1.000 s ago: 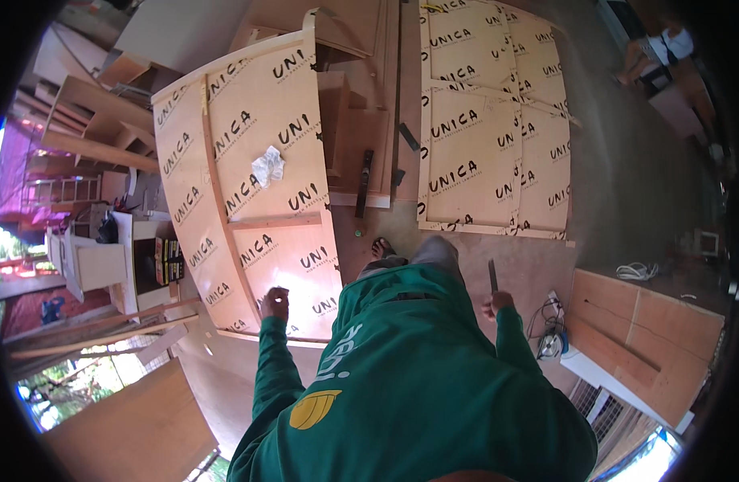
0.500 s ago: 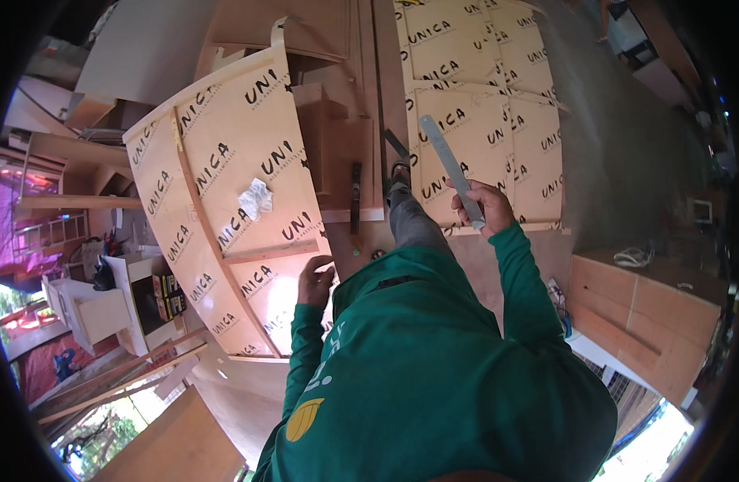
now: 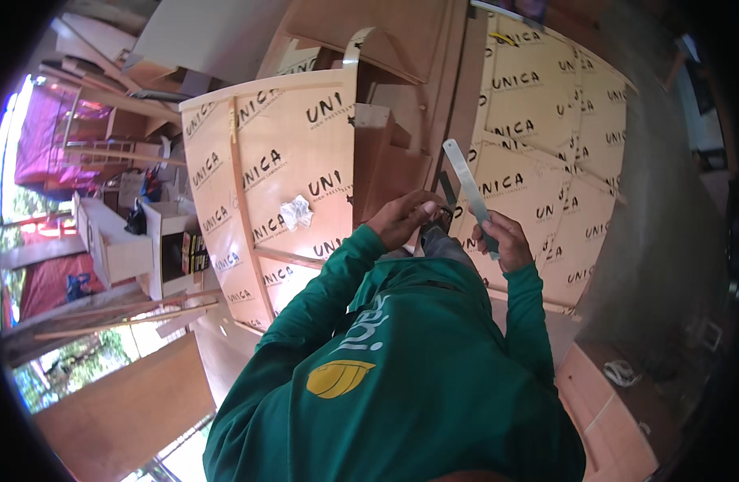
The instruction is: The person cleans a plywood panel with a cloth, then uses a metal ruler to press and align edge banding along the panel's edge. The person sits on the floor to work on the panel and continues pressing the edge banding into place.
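My right hand [image 3: 508, 243] is closed round the lower end of a steel ruler [image 3: 466, 177]. The ruler is a flat, shiny strip with a small hole near its rounded tip, and it slants up and away to the left. My left hand [image 3: 400, 218] is raised in front of my waist, left of the ruler and apart from it. Its fingers are loosely bent and the thumb lies near them; no held object shows. Beneath my hands, one shoe [image 3: 443, 215] shows in part.
Large printed wooden panels with thin battens lie on the left [image 3: 297, 173] and right [image 3: 538, 161]. Crumpled white paper [image 3: 296, 214] rests on the left panel. A brown cabinet carcass [image 3: 389, 153] stands between them. A white open box [image 3: 173, 241] is at far left, a wooden box [image 3: 602, 414] at lower right.
My left hand has risen from beside my waist toward the ruler. My right hand still grips the ruler. The view has shifted, so the panels appear farther right.
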A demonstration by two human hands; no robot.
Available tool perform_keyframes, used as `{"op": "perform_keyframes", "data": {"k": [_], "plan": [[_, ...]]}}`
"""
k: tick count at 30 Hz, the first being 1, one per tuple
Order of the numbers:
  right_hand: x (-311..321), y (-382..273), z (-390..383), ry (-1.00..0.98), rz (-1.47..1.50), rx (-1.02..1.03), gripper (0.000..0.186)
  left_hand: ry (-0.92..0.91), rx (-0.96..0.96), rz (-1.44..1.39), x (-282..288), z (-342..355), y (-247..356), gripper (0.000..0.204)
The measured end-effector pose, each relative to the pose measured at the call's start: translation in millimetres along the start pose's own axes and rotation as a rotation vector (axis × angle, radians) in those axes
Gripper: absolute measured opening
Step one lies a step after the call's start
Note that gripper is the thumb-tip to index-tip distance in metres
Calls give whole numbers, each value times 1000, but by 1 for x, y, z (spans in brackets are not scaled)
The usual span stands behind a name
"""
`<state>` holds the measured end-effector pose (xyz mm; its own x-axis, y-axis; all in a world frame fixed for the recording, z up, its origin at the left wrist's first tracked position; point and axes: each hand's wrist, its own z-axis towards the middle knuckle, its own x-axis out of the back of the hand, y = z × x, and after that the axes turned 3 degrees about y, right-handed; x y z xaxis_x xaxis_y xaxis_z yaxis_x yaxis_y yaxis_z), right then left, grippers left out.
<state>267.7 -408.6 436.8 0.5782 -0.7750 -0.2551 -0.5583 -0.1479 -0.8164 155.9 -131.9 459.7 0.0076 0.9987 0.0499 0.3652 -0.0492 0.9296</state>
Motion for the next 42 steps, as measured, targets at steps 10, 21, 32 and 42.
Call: {"op": "perform_keyframes", "data": {"k": [10,21,32,42], "plan": [[5,-29,103,153,-721,175,39,363,81,97,91,27,-30,49],[-82,-141,292,44,-1265,208,35,590,-41,155,342,206,-80,51],[-195,-170,509,-201,-1550,56,33,396,227,362,510,405,-122,55],[-227,-130,603,-226,-1664,115,27,57,436,424,534,458,-171,54]]}}
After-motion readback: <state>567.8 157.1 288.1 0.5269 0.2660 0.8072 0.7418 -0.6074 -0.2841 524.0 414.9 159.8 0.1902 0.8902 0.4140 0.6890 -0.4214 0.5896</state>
